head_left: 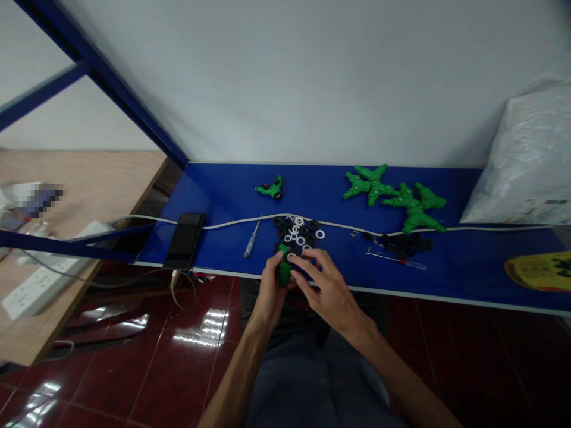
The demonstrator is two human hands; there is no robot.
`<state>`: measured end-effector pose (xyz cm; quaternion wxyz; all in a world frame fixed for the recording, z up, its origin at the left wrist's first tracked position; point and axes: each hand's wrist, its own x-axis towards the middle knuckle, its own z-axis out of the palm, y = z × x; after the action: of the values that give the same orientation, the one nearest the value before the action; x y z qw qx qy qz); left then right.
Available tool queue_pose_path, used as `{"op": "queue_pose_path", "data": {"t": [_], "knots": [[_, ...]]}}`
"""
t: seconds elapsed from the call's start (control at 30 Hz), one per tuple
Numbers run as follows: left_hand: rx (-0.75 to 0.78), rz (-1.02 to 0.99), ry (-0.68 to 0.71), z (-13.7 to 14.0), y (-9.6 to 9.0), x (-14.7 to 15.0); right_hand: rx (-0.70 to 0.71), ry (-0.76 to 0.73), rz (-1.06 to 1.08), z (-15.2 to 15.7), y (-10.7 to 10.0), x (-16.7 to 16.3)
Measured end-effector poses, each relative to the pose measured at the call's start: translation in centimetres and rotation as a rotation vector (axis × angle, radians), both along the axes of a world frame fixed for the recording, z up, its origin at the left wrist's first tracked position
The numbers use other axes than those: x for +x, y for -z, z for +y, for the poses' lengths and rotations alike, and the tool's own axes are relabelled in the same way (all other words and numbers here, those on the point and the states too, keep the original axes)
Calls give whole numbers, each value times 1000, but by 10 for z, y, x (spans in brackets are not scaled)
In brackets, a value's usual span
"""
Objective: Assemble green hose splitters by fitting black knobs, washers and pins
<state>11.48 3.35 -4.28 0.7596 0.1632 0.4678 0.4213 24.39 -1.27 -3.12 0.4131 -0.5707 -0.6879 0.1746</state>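
Note:
My left hand [272,285] is closed around a green hose splitter [284,272] with a black ring nut on it, above the front edge of the blue table. My right hand [323,282] has its thumb and fingers bent at that nut, by a white washer [291,256] lying at its opening. How firmly the right fingertips grip the washer is hard to see. Just beyond the hands lies a pile of black ring nuts [282,230] mixed with white washers [300,241]. Another green splitter with black nuts [270,188] rests farther back.
Several green splitters [413,208] lie at the back right. Near them are small black parts [408,242] and a screwdriver [413,264]. Another screwdriver [251,242], a phone [184,241] and a white cable [232,223] lie leftward. A plastic-wrapped package [524,160] and yellow container [537,272] stand right.

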Motion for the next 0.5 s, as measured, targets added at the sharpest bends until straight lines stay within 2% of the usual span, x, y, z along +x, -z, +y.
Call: {"op": "queue_pose_path", "data": {"t": [0.13,0.23,0.3,0.5], "knots": [[148,79,137,-2,1,0,-130,127,492,-9,4,-3],[294,252,220,-2,1,2,-286,228,756,-11,7,-5],[393,391,260,-2,0,4,-352,247,836,-10,8,-4],[691,759,305,-6,2,9,-359,264,949,-7,2,-2]]}}
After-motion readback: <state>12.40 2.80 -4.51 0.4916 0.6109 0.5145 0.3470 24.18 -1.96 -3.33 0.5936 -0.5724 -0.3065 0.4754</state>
